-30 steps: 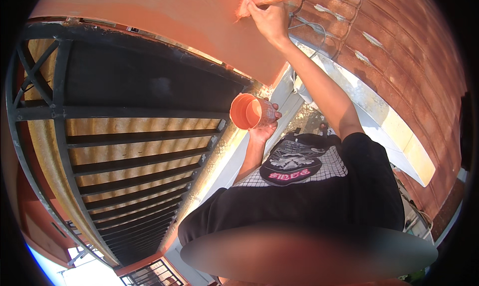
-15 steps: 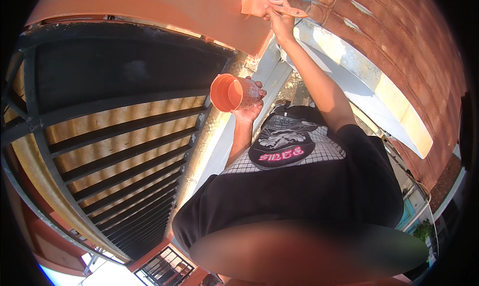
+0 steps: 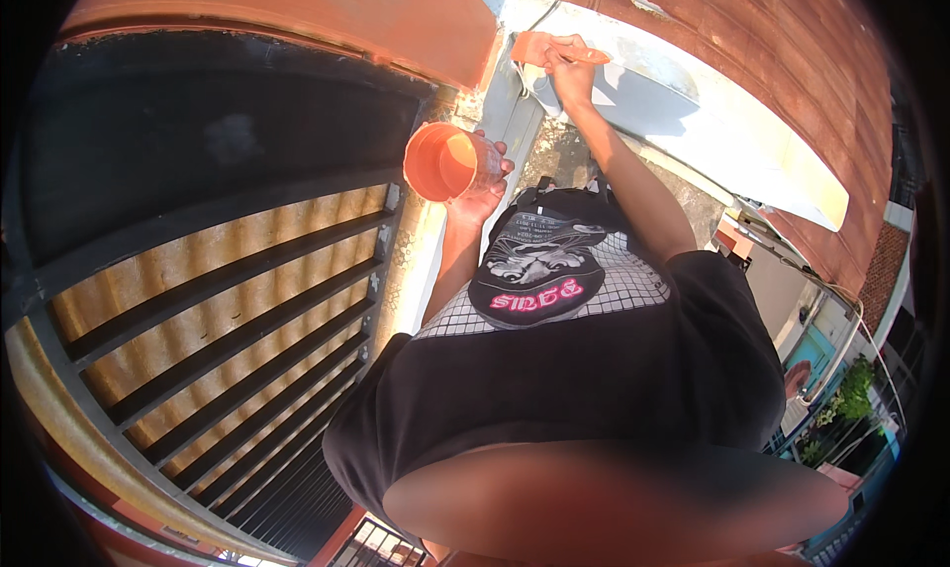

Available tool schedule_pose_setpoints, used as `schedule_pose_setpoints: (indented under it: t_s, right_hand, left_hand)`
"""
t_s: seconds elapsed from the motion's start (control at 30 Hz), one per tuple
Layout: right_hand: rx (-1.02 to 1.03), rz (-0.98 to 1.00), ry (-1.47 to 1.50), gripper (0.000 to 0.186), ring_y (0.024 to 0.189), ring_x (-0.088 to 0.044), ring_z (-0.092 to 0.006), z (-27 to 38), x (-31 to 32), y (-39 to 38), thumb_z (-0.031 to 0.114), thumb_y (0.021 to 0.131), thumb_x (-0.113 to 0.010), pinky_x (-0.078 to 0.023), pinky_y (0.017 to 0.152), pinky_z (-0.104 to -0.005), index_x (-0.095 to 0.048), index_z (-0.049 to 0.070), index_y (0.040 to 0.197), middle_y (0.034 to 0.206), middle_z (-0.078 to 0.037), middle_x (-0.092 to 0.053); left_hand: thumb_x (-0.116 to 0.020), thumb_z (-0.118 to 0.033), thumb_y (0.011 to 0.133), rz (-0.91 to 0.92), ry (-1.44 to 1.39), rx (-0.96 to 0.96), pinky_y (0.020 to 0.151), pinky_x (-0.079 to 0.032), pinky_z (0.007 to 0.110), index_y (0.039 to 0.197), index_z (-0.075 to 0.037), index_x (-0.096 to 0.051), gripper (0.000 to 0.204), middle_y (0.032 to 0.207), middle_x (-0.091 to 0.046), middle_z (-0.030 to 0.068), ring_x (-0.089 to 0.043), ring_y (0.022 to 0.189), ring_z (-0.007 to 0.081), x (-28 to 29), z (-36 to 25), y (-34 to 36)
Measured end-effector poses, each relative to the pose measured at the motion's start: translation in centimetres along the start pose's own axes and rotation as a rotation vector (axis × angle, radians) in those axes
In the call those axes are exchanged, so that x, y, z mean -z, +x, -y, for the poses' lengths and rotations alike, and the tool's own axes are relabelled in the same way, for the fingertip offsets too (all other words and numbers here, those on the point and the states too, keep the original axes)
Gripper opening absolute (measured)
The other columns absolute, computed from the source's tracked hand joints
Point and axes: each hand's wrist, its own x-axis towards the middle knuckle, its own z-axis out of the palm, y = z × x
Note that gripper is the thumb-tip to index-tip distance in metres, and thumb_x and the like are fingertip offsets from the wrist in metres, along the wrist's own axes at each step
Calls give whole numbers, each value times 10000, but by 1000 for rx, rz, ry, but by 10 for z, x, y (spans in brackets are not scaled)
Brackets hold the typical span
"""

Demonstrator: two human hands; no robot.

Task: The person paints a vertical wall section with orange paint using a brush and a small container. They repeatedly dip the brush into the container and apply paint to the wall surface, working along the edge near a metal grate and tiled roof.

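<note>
left hand (image 3: 475, 193), near centre: grip closed round an orange cup (image 3: 445, 161), its mouth tipped toward 9 o'clock; paint could slop out over the barred gate (image 3: 228, 300). right hand (image 3: 572, 67), at 12 o'clock: grip pinched on a brush (image 3: 539, 47) against the orange wall (image 3: 396, 13); bristles may smear the pale ledge (image 3: 693, 122).

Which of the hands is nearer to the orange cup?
Left. The left hand grips the orange cup; the right hand is raised above it, holding a brush against the wall.
</note>
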Motion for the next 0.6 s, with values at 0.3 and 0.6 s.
schedule_pose_setpoints:
  t_s: [0.3, 0.6]
  right_hand:
    - [-89, 185, 286, 213, 789, -712, -169, 58, -78, -128, 98, 964, -711, -592, 700, -302, -591, 30, 1127, 992, -129, -714]
    - [-67, -48, 267, 257, 825, -709, -204, 69, -28, -280, 150, 970, -703, -577, 767, -365, -576, 43, 1166, 996, -110, -684]
  left_hand:
    - [-692, -489, 902, -204, 92, 63, 706, -613, 395, 1429, -98, -527, 677, 1311, -538, 264, -568, 1092, 415, 25, -82, -93]
    - [-508, -689, 944, -135, 111, 181, 664, -605, 420, 1437, -80, -505, 783, 1283, -578, 295, -623, 1048, 439, 65, -126, -190]
